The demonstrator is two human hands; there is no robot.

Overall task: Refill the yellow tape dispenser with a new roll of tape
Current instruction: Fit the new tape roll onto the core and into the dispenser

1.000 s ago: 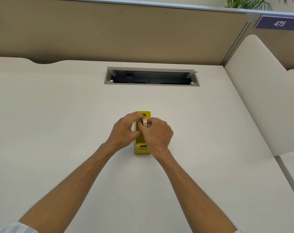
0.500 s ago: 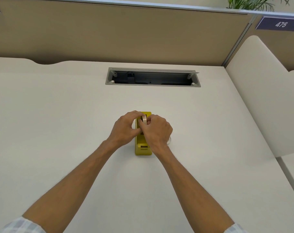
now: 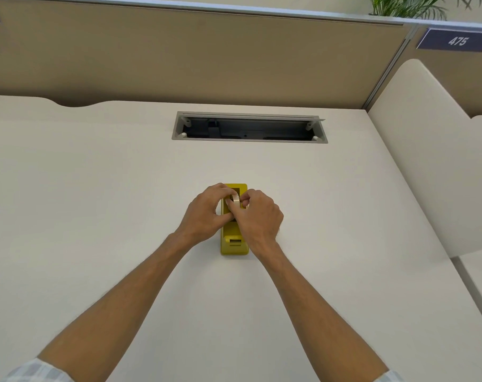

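Both hands on tape roll (over dispenser)

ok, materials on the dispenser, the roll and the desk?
Dispenser: likely moulded plastic, uniform yellow, soft sheen, rounded edges. Roll: pale translucent film, probably clear plastic tape. Desk: smooth matte off-white, looks laminate; core not visible.

One yellow tape dispenser stands on the one pale bench. One roll of tape sits above it, pinched between two hands: one left hand and one right hand. One open cable tray is cut into the bench. One blue sign reads 475. One green plant shows above the one tan partition.
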